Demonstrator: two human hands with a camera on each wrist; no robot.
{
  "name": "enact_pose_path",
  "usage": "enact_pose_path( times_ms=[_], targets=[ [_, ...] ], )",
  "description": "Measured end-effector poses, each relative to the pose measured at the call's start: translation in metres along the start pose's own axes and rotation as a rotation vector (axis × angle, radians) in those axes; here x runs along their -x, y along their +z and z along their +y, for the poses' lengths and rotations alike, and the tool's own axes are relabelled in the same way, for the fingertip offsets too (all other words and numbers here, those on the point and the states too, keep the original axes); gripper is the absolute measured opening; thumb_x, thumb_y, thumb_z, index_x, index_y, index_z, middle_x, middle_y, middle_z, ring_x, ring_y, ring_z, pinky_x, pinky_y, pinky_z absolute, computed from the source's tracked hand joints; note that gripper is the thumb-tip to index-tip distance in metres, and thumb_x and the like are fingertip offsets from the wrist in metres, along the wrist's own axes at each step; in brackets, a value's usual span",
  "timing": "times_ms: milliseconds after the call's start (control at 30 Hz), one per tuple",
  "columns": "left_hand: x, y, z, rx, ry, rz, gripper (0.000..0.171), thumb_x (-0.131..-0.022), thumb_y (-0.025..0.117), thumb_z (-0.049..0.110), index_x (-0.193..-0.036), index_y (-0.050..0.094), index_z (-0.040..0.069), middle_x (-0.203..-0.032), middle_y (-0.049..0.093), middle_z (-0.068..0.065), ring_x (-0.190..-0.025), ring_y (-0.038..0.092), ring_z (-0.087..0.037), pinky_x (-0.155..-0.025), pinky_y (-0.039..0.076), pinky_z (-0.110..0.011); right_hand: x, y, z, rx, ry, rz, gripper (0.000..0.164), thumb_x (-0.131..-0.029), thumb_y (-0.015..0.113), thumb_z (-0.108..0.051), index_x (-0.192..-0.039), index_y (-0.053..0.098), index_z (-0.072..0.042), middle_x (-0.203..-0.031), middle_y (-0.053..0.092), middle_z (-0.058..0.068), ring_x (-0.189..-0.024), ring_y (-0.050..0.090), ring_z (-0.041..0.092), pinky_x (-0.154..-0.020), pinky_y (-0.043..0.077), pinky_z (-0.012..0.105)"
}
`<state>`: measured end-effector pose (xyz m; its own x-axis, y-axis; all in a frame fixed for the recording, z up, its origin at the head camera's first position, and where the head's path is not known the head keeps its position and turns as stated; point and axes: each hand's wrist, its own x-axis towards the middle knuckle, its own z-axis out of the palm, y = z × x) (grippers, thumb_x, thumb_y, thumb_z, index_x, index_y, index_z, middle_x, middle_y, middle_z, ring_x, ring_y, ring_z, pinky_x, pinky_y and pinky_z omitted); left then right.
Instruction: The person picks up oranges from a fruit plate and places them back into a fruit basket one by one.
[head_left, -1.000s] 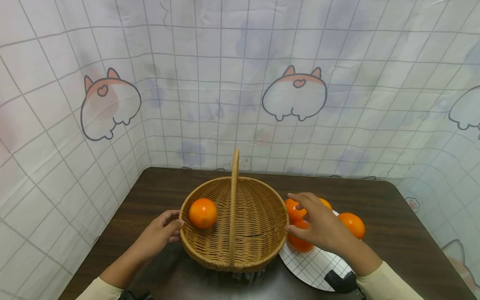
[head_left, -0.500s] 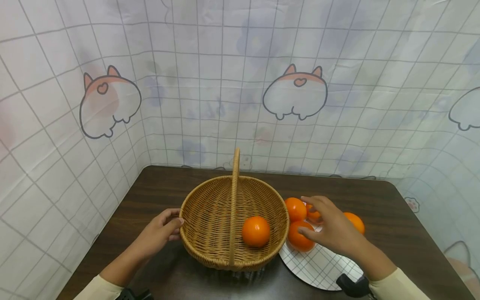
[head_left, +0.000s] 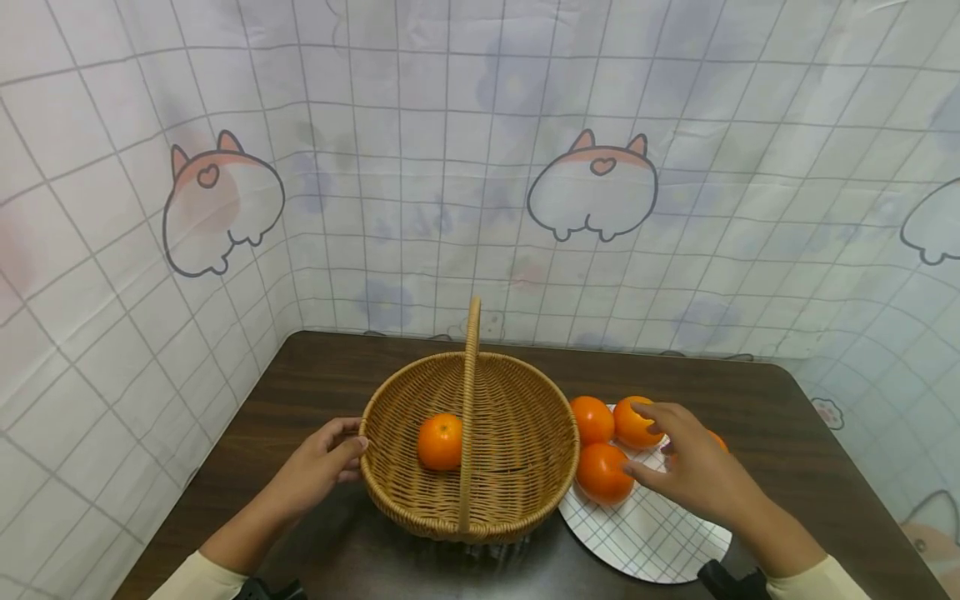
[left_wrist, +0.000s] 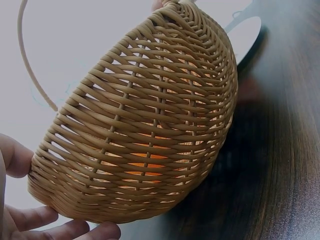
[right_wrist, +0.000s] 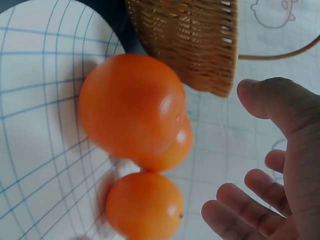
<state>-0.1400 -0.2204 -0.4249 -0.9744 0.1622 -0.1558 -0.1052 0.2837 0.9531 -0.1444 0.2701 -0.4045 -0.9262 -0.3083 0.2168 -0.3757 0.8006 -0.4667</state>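
Note:
My left hand (head_left: 330, 457) holds the left rim of a wicker basket (head_left: 525, 417), its thumb at the rim and its fingers against the outer wall. Inside the basket lies an orange (head_left: 440, 442), partly behind the tall handle; its colour shows through the weave in the left wrist view. My right hand (head_left: 697, 467) hovers above a round plate (head_left: 652, 542), fingers spread and nothing in its grasp. Several oranges sit on that plate, among them a front one (head_left: 603, 473), one beside the basket (head_left: 592, 420) and another (head_left: 636, 422) near my fingertips. One more is mostly hidden behind the hand.
The dark wooden table (head_left: 322, 375) bears the basket and the plate, which stand side by side. A checked curtain with cartoon animals (head_left: 592, 192) hangs behind the table and along its sides.
The orange in the basket has rolled from the left side to the right and back to left of centre. My right hand has drawn away rightward over the plate. My left hand stays put.

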Motion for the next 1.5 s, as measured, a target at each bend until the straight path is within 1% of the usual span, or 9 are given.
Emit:
enact_pose_path(
  times_ms=[100, 267, 400, 733, 900, 1067, 1200, 1333, 1500],
  targets=[
    [0.000, 0.000, 0.000, 0.006, 0.009, -0.005, 0.056, -0.107, 0.055, 0.026, -0.149, 0.038, -0.006, -0.136, 0.054, -0.026, -0.113, 0.065, -0.033, -0.094, 0.056, -0.048, 0.003, -0.003, 0.004, 0.022, 0.022, 0.005, 0.079, -0.083, 0.086, -0.044, -0.144, 0.053, -0.007, -0.137, 0.054, 0.014, -0.092, 0.062, 0.023, -0.068, 0.057, 0.034],
    [-0.001, -0.001, -0.001, 0.013, 0.011, -0.009, 0.056, -0.107, 0.055, 0.027, -0.150, 0.038, -0.006, -0.137, 0.053, -0.026, -0.114, 0.064, -0.035, -0.095, 0.055, -0.049, 0.009, -0.007, 0.012, 0.012, 0.026, 0.011, 0.078, -0.083, 0.088, -0.037, -0.144, 0.053, -0.004, -0.140, 0.052, 0.019, -0.104, 0.064, 0.035, -0.080, 0.060, 0.051],
    [-0.002, -0.001, -0.001, 0.015, 0.006, -0.009, 0.056, -0.107, 0.055, 0.027, -0.150, 0.038, -0.006, -0.138, 0.053, -0.026, -0.114, 0.064, -0.035, -0.095, 0.055, -0.051, 0.013, -0.009, 0.020, 0.018, 0.020, 0.025, 0.078, -0.082, 0.088, -0.037, -0.144, 0.053, -0.002, -0.140, 0.052, 0.021, -0.108, 0.062, 0.037, -0.084, 0.057, 0.057],
    [-0.001, 0.000, -0.001, 0.016, 0.015, -0.008, 0.056, -0.107, 0.055, 0.024, -0.149, 0.037, -0.008, -0.136, 0.054, -0.027, -0.113, 0.065, -0.034, -0.092, 0.057, -0.047, 0.021, -0.015, 0.034, 0.050, 0.044, 0.025, 0.080, -0.082, 0.089, -0.034, -0.144, 0.052, -0.001, -0.138, 0.052, 0.024, -0.108, 0.063, 0.042, -0.083, 0.058, 0.059],
    [-0.001, 0.001, -0.001, 0.016, -0.009, 0.011, 0.053, -0.107, 0.056, 0.024, -0.148, 0.040, -0.005, -0.137, 0.054, -0.025, -0.112, 0.065, -0.033, -0.094, 0.056, -0.050, 0.023, -0.017, 0.042, 0.050, 0.038, 0.046, 0.078, -0.081, 0.090, -0.030, -0.143, 0.053, 0.000, -0.136, 0.053, 0.025, -0.108, 0.063, 0.044, -0.082, 0.057, 0.059],
    [-0.001, 0.001, -0.001, 0.006, -0.011, 0.014, 0.053, -0.107, 0.055, 0.025, -0.148, 0.040, -0.005, -0.137, 0.054, -0.025, -0.113, 0.064, -0.035, -0.094, 0.056, -0.050, 0.025, -0.019, 0.050, 0.068, 0.041, 0.061, 0.076, -0.081, 0.090, -0.028, -0.141, 0.054, 0.002, -0.135, 0.054, 0.027, -0.107, 0.063, 0.045, -0.081, 0.057, 0.060],
    [-0.001, 0.000, -0.002, 0.010, -0.006, 0.014, 0.053, -0.107, 0.056, 0.026, -0.148, 0.041, -0.004, -0.137, 0.054, -0.025, -0.113, 0.064, -0.034, -0.094, 0.056, -0.050, 0.026, -0.021, 0.054, 0.094, 0.061, 0.052, 0.078, -0.081, 0.089, -0.033, -0.141, 0.054, 0.002, -0.136, 0.053, 0.029, -0.111, 0.060, 0.048, -0.086, 0.053, 0.066],
    [-0.001, 0.000, -0.002, 0.008, 0.000, 0.014, 0.053, -0.107, 0.056, 0.025, -0.148, 0.041, -0.005, -0.137, 0.055, -0.025, -0.113, 0.064, -0.034, -0.094, 0.056, -0.050, 0.027, -0.023, 0.059, 0.104, 0.082, 0.024, 0.079, -0.083, 0.087, -0.035, -0.142, 0.052, 0.004, -0.139, 0.050, 0.031, -0.121, 0.051, 0.053, -0.093, 0.045, 0.072],
    [-0.002, 0.000, -0.003, 0.008, 0.003, 0.014, 0.053, -0.107, 0.055, 0.025, -0.148, 0.041, -0.005, -0.136, 0.055, -0.025, -0.113, 0.064, -0.035, -0.094, 0.056, -0.051, 0.029, -0.023, 0.066, 0.097, 0.104, 0.011, 0.078, -0.084, 0.086, -0.034, -0.142, 0.052, 0.006, -0.140, 0.049, 0.032, -0.125, 0.047, 0.054, -0.096, 0.041, 0.073]
  ],
)
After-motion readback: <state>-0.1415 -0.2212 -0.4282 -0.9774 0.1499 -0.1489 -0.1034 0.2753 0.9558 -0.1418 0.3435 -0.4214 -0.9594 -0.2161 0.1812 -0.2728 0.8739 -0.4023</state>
